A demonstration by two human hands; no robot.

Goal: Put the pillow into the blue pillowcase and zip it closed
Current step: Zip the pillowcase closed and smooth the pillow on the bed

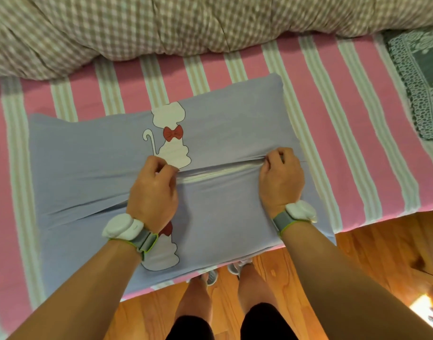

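Blue pillowcase (92, 155), pink-striped sheet (345, 133)

The left hand (153, 190) hides the zip slider, perhaps pinched.

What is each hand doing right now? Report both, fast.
Left hand: closed, pinching the light blue fabric pillowcase at the left end of its opening.
Right hand: closed, pinching the pillowcase at the right end.
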